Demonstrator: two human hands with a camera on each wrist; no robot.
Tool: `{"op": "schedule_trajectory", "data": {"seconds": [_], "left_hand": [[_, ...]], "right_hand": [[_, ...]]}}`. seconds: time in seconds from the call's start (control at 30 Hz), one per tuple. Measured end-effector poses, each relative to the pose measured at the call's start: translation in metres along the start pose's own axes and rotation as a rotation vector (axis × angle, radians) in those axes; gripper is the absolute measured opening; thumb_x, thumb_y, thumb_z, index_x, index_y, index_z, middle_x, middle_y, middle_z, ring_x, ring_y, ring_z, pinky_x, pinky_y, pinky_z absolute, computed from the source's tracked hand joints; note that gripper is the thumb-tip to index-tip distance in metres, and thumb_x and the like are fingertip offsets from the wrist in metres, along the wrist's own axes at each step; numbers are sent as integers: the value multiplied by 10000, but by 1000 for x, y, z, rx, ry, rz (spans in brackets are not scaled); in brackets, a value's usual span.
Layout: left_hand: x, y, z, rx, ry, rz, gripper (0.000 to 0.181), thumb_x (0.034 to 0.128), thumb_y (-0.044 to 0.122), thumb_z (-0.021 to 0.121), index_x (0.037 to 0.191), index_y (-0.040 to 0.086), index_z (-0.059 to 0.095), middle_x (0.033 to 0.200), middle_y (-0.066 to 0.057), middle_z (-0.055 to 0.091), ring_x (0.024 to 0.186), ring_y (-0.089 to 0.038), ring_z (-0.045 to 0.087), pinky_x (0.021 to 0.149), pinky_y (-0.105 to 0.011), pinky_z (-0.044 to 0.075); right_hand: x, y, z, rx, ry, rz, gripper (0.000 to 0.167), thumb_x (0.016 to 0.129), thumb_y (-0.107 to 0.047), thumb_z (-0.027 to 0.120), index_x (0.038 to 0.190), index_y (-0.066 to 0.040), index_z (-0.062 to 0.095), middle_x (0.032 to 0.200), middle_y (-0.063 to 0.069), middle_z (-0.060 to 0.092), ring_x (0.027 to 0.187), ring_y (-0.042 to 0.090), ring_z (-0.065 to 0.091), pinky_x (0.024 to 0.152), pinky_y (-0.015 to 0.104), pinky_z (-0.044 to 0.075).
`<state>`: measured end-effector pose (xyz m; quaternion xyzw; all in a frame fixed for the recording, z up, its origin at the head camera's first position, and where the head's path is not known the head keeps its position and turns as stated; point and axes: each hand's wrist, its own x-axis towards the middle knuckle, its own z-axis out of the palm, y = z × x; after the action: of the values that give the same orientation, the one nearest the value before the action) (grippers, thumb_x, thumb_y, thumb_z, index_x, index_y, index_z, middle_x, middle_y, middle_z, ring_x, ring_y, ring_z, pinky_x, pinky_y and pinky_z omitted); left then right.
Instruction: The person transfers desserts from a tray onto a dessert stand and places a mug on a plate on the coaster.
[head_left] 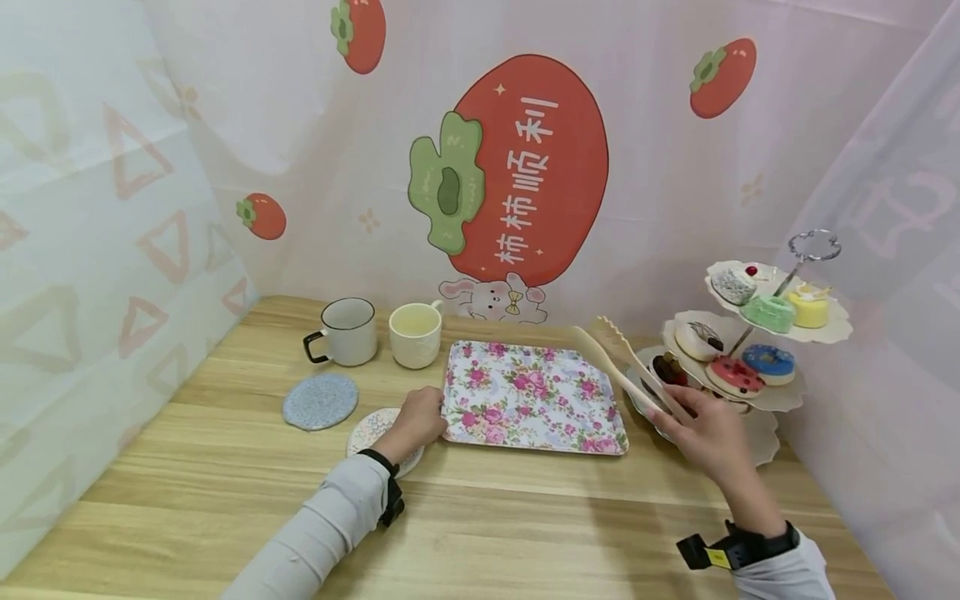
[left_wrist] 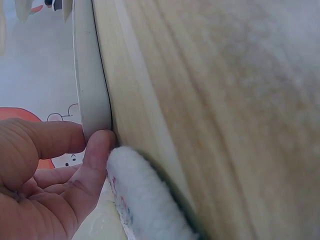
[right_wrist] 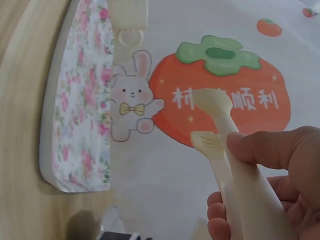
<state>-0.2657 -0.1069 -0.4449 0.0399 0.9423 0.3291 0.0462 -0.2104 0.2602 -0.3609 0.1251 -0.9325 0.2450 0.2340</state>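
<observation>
At the left edge of the flower-patterned tray (head_left: 532, 404), my left hand (head_left: 422, 415) pinches the rim; the left wrist view shows its thumb and a finger on the tray's side (left_wrist: 92, 75). A fluffy white coaster (head_left: 364, 433) lies partly hidden below that wrist. My right hand (head_left: 708, 429) grips pale tongs (head_left: 597, 354) above the tray's right side. Their two tips point up and away, spread apart with nothing between them, as the right wrist view of the tongs (right_wrist: 250, 185) confirms.
Right of the tray stands a tiered stand (head_left: 838, 332) bearing several cakes and donuts. Behind the left hand are a white mug (head_left: 352, 337) with black handle and a cream cup (head_left: 415, 337). A blue-grey coaster (head_left: 321, 402) lies nearer. Printed cloth walls surround the wooden table (head_left: 510, 533).
</observation>
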Motion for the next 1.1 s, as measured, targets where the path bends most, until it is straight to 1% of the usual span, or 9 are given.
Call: {"op": "schedule_trajectory", "data": {"seconds": [0.23,0.37,0.5,0.67,0.8,0.9,1.0,1.03,1.1], "left_hand": [[0,1,2,15,-1,-7,275,747,-69,634,636,70,424,597,-30,354,535,-165,355,472,-270,304],[0,1,2,18,-2,-10,246,758,-60,632,654,66,448,605,-30,367,540,-165,365,473,-271,308],[0,1,1,24,5,-9,246,758,-59,632,655,68,449,600,-25,352,536,-162,357,473,-273,301],[2,0,2,29,8,-7,240,756,-58,629,656,68,451,601,-22,342,539,-160,355,474,-273,301],[2,0,3,19,-3,-13,249,758,-61,626,650,71,444,601,-27,355,532,-159,369,466,-266,316],[2,0,3,13,-9,-20,265,757,-60,627,642,77,431,599,-29,364,525,-159,377,461,-262,323],[1,0,2,11,-6,-21,284,756,-61,627,635,82,414,596,-28,351,522,-158,369,463,-263,318],[1,0,1,9,-3,-21,290,755,-63,626,632,83,408,595,-27,347,521,-158,369,462,-264,318],[1,0,1,12,1,-20,293,752,-64,628,630,84,407,594,-26,347,523,-159,372,464,-264,321]], "right_hand": [[-1,3,20,75,-116,84,426,790,-168,739,1109,85,614,935,235,647,675,234,575,488,307,419],[0,5,28,88,-154,101,438,790,-183,741,1114,80,608,948,235,640,704,247,587,509,318,422],[3,5,38,105,-182,112,424,786,-181,743,1105,64,608,917,194,645,698,232,575,543,336,427],[4,4,56,115,-231,115,465,789,-176,741,1146,74,581,859,150,635,615,182,520,507,323,408],[2,3,69,110,-270,105,471,796,-169,731,1157,88,570,859,154,628,624,193,521,509,327,416],[2,3,77,101,-268,68,450,794,-148,729,1157,72,579,948,204,639,749,271,599,590,381,470],[4,2,85,104,-258,36,431,782,-115,737,1158,41,595,1025,246,629,852,342,620,647,433,488],[5,1,87,97,-259,30,428,780,-114,739,1157,30,598,1045,251,623,871,346,619,656,437,486],[7,0,91,88,-265,27,417,774,-107,744,1146,22,606,1045,251,624,840,336,626,633,429,482]]}}
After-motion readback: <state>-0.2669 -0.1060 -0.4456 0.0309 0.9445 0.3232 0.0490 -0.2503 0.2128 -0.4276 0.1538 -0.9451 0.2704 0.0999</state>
